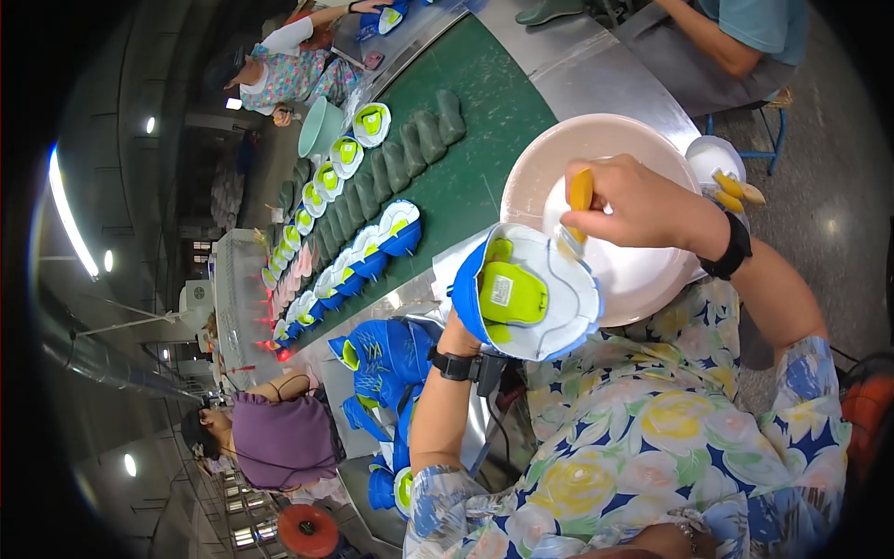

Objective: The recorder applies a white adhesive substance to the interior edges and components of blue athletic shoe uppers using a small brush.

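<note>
My left hand (458,337) holds up a blue shoe upper (557,291) from behind, its fingers mostly hidden by it. The upper's pale underside and bright green lining face me. In my right hand (638,203) is a brush (581,192) with a yellow handle, gripped between thumb and fingers. The bristles point down at the upper's pale edge and seem to touch it. Below the right hand sits a wide pale pink basin (523,172) with whitish contents.
Rows of blue uppers (400,240) and dark sole-shaped pieces (410,149) lie on a green conveyor belt (498,88). More blue uppers (382,363) are piled left of my left arm. Brushes (729,184) rest on a white pot (710,151). Other people sit around the line.
</note>
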`<action>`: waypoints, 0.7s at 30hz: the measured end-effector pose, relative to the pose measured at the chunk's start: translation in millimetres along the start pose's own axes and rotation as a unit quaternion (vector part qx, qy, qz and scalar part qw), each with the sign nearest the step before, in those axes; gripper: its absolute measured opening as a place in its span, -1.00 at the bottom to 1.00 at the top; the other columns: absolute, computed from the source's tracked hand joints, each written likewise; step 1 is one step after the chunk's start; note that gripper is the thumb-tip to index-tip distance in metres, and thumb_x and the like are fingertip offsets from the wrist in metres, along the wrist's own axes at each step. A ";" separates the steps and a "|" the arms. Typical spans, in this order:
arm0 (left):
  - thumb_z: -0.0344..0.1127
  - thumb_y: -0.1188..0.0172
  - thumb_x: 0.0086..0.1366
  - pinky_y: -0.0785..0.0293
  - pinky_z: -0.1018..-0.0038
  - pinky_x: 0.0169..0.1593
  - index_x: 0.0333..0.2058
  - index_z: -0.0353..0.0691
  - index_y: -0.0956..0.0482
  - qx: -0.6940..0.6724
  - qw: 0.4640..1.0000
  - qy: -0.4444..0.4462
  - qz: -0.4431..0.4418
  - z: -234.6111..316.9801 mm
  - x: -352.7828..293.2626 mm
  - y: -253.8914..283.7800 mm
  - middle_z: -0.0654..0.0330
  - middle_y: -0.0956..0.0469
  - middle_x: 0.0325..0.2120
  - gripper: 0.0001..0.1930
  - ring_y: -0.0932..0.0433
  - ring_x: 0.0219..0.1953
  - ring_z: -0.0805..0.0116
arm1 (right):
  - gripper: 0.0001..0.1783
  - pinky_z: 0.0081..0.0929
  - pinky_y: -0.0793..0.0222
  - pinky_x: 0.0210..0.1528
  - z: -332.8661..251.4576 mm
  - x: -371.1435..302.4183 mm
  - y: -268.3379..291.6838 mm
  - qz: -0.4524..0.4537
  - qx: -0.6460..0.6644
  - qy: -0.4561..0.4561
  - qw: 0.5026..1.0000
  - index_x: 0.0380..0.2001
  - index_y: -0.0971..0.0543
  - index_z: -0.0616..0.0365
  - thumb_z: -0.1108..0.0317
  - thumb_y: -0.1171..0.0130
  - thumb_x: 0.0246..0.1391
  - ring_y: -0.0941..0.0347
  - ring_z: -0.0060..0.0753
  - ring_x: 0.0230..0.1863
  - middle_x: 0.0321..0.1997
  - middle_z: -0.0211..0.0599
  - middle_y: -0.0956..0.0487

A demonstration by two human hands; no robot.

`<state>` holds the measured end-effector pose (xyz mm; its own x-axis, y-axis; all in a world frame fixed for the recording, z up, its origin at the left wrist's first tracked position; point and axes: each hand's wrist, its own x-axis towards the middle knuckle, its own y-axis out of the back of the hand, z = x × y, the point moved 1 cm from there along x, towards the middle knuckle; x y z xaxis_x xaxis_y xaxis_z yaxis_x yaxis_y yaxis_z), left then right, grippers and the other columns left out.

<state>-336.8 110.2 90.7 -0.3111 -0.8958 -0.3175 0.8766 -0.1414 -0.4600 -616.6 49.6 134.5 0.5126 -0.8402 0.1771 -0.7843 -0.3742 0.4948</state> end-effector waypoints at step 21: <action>-0.04 0.00 0.41 -0.55 0.14 0.06 0.20 -0.15 -0.34 -0.014 0.987 -0.107 0.122 21.1 8.5 46.4 0.14 -0.53 0.01 -0.52 -0.55 0.03 0.17 | -0.72 -0.39 -0.36 -0.50 -2.3 19.0 -20.4 0.144 0.005 -0.026 0.989 -0.50 -0.50 0.32 0.29 -0.30 0.00 -0.52 -0.20 -0.59 -0.63 -0.11 -0.53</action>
<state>-291.1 87.2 84.1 -0.0039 -0.9705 -0.2411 0.9040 0.0996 -0.4157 -590.1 42.2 129.8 0.2493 -0.9312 0.2658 -0.8990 -0.1205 0.4210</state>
